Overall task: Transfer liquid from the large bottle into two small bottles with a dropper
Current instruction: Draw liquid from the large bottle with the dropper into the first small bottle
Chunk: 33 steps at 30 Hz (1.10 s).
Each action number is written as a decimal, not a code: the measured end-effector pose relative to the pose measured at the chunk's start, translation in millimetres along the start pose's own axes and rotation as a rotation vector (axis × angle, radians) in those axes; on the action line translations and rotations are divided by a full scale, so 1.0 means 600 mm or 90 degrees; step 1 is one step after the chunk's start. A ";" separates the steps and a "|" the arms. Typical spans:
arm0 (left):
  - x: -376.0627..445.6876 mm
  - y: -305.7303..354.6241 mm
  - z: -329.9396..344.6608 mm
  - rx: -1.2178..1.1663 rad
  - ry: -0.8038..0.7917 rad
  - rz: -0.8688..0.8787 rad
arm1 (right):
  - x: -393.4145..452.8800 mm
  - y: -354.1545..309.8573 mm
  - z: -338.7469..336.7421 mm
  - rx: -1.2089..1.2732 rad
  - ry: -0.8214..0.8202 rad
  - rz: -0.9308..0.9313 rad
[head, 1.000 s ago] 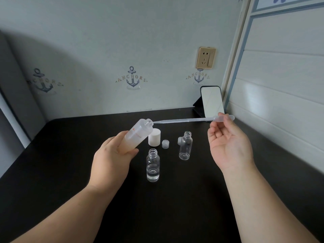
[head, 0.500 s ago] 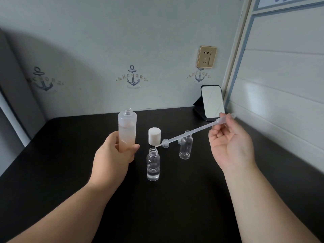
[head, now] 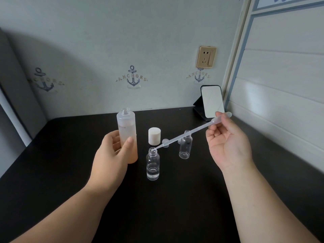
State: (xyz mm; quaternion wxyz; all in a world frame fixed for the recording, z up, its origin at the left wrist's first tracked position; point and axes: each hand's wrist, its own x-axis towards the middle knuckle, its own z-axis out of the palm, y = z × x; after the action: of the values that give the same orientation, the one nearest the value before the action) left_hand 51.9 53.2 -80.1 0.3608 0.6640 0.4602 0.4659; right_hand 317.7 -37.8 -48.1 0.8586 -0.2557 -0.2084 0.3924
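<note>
Here the right hand [head: 228,146], palm up at centre right, pinches the dropper [head: 184,136] by its bulb, its tip at the mouth of the near small bottle [head: 152,164]. The left hand [head: 112,155] grips the upright large bottle [head: 127,130] at frame centre on the desk [head: 52,163].

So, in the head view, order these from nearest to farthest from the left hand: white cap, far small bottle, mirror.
From the left hand:
1. white cap, just right of it, behind the near bottle.
2. far small bottle, further right.
3. mirror, back right corner.
</note>
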 end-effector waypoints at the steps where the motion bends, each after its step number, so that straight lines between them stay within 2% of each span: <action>1: -0.004 0.003 -0.003 -0.021 0.028 0.007 | -0.001 0.000 0.000 -0.007 -0.010 -0.001; 4: -0.016 0.013 -0.011 -0.021 0.109 0.061 | -0.001 0.000 -0.001 -0.018 -0.024 -0.003; 7: -0.029 0.017 -0.018 0.002 0.105 0.133 | 0.000 0.000 -0.001 -0.013 -0.032 -0.007; 12: -0.043 0.018 -0.014 0.052 -0.044 0.230 | -0.002 -0.001 -0.002 -0.019 -0.038 -0.015; 17: -0.038 0.020 -0.005 0.161 -0.207 0.223 | -0.004 -0.003 0.002 -0.027 -0.035 -0.019; 21: -0.036 0.016 0.002 0.197 -0.271 0.195 | -0.006 -0.003 0.006 -0.035 -0.037 -0.022; 33: -0.033 0.011 0.001 0.192 -0.237 0.249 | -0.008 -0.007 0.009 -0.053 -0.021 -0.023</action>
State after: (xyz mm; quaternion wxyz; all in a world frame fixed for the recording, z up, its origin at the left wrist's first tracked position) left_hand 51.3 32.5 -79.9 0.2399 0.8599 0.3140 0.3231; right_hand 314.3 -42.5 -42.2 0.8507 -0.2810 -0.2429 0.3720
